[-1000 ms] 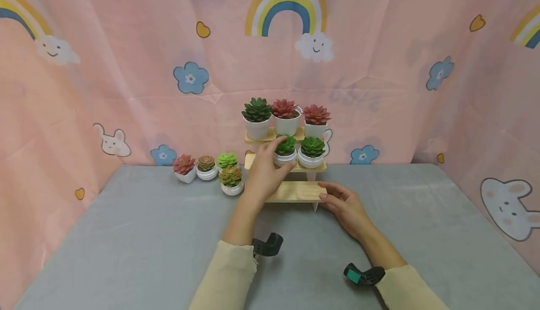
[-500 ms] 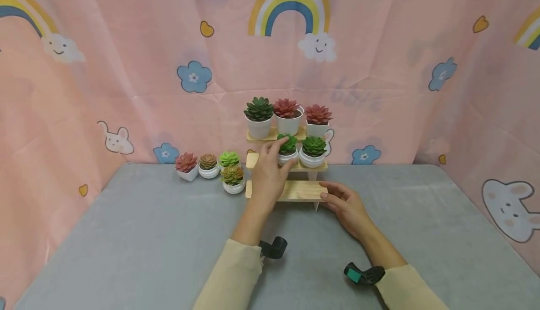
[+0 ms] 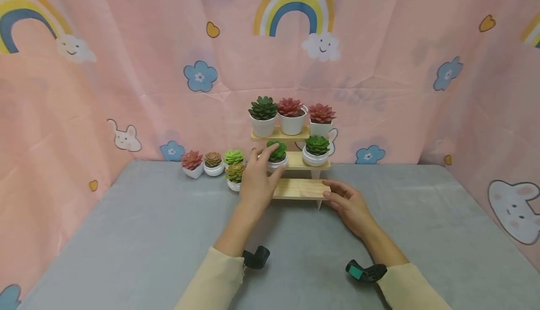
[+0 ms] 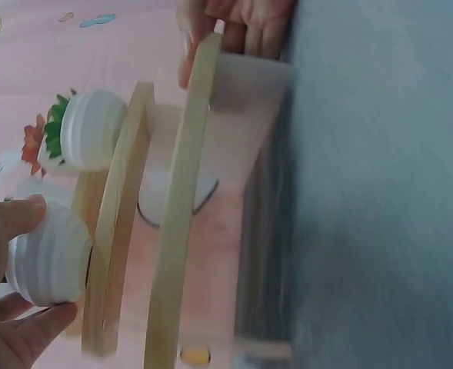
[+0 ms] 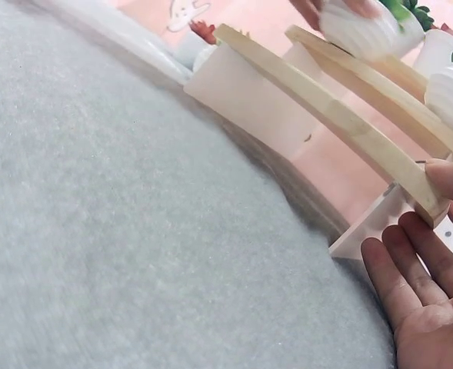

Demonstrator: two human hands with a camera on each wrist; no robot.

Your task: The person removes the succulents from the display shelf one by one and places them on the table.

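Note:
A three-tier wooden stand (image 3: 300, 189) stands at the back of the grey table. My left hand (image 3: 269, 161) grips a small white ribbed pot with a green succulent (image 3: 277, 152) at the left part of the middle shelf; in the left wrist view the thumb and fingers (image 4: 14, 219) wrap that pot (image 4: 53, 261). A second green succulent pot (image 3: 316, 150) sits on the same shelf to the right. My right hand (image 3: 333, 190) rests with straight fingers against the right end of the bare bottom shelf (image 5: 326, 115); its thumb (image 5: 451, 178) touches the plank's end.
Three larger pots (image 3: 291, 115) fill the top shelf. Left of the stand, several small succulent pots (image 3: 213, 162) stand on the table, the nearest one (image 3: 234, 175) close to my left wrist. A pink patterned cloth (image 3: 126, 66) walls in the back and sides.
My left hand has slid the small green succulent pot leftward along the middle shelf, away from its neighbour. The right hand has stayed at the bottom shelf's right end.

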